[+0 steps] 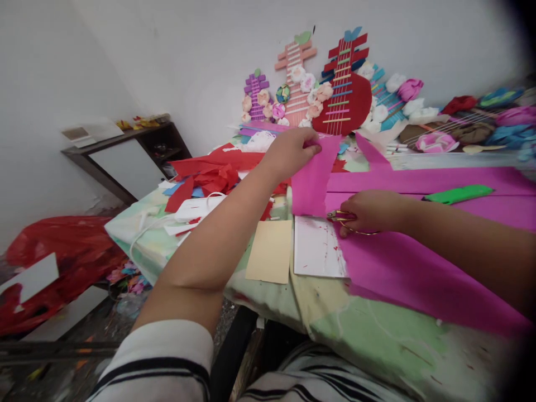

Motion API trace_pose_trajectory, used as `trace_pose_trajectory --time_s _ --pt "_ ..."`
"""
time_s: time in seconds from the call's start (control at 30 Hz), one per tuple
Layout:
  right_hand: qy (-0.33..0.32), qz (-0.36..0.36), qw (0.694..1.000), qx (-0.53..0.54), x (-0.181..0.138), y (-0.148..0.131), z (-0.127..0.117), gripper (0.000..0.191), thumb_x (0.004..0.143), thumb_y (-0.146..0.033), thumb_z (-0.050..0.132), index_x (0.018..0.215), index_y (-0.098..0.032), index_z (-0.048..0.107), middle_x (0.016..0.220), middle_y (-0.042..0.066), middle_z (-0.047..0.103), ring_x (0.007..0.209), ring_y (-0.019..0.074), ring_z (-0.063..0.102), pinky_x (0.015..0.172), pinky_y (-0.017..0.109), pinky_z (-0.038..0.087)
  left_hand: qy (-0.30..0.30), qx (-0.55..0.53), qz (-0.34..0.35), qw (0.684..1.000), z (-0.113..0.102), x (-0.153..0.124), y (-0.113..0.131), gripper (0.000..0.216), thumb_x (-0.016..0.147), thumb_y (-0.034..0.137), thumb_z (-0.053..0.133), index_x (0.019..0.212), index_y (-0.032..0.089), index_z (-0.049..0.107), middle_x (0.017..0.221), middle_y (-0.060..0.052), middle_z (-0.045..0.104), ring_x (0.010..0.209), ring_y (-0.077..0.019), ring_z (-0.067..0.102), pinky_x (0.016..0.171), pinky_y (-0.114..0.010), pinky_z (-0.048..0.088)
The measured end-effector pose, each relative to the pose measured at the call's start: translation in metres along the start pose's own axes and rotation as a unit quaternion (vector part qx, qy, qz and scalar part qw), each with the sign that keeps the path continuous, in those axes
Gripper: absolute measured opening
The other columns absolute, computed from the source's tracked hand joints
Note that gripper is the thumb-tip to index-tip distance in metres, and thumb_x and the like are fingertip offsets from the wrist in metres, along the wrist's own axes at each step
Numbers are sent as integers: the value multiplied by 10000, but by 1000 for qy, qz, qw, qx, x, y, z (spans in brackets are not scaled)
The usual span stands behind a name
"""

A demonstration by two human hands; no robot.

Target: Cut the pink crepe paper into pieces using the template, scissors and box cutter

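Observation:
My left hand (295,149) pinches the far end of a magenta strip (312,187), fingers closed on it. My right hand (368,212) is wrapped round a small pair of gold-handled scissors (344,216), whose blades lie by the strip's near right corner. Whether the blades are open I cannot make out. Beneath my right arm spreads a large magenta sheet (389,262), which looks like foam or craft paper. Part of it covers a white board (318,248) marked with red specks. A cream card (269,251) lies left of the board.
A green utility knife (460,194) rests on the magenta sheet. Red scraps (218,173) and a white glue-gun-like device (196,207) lie at the left. Decorated guitar shapes, one a red guitar (345,100), lean against the wall. A low cabinet (129,156) stands beyond the table's left edge.

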State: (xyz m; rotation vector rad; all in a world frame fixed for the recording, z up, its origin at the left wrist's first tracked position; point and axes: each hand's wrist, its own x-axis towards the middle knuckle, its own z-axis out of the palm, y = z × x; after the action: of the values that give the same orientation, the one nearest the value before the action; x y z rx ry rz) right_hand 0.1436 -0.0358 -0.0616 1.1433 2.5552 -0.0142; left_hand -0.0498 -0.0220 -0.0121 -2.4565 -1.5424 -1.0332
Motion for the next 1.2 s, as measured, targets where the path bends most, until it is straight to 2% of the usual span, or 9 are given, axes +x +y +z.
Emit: trace_pose_trajectory --time_s 0.13,0.37,0.57,0.8,0.97,1.2 --pt "5 -21 1000 17 0 3 2 332 715 -452 458 752 -155 602 704 72 586 587 152 500 510 251 270 4 -2 -9 1000 2 0 -3 82 742 208 521 730 160 586 735 -6 567 722 -148 516 666 -278 376" --pt "46 -14 999 -6 -3 -4 3 420 684 -588 446 662 -175 520 660 62 560 534 145 436 477 257 232 1 -18 -15 1000 -1 0 2 81 745 195 519 741 158 591 746 -7 573 736 -150 521 666 -269 375" --pt "49 -14 998 -23 1 -10 -1 375 715 -536 426 634 -174 485 639 63 550 519 143 422 470 262 234 3 -11 -6 1000 -2 1 4 70 739 199 528 710 159 577 714 -1 566 717 -148 523 649 -265 373" --pt "48 -8 999 2 -1 -10 0 441 667 -625 415 651 -191 492 667 60 563 533 163 443 460 261 248 -1 -16 -11 1000 2 -1 -2 65 755 203 510 729 167 558 723 -3 556 721 -152 524 668 -275 377" --pt "42 3 999 -3 1 -14 -1 371 679 -552 429 644 -189 495 666 63 570 546 171 455 466 264 252 4 -23 -10 1000 3 -3 -1 57 754 194 511 721 166 549 714 3 547 718 -148 523 671 -275 377" --pt "27 -20 999 2 6 -12 1 290 707 -431 417 627 -172 519 618 68 564 520 150 449 468 256 245 2 -25 -17 1000 3 -6 -4 89 766 215 500 713 166 552 688 2 541 693 -143 516 644 -269 377"
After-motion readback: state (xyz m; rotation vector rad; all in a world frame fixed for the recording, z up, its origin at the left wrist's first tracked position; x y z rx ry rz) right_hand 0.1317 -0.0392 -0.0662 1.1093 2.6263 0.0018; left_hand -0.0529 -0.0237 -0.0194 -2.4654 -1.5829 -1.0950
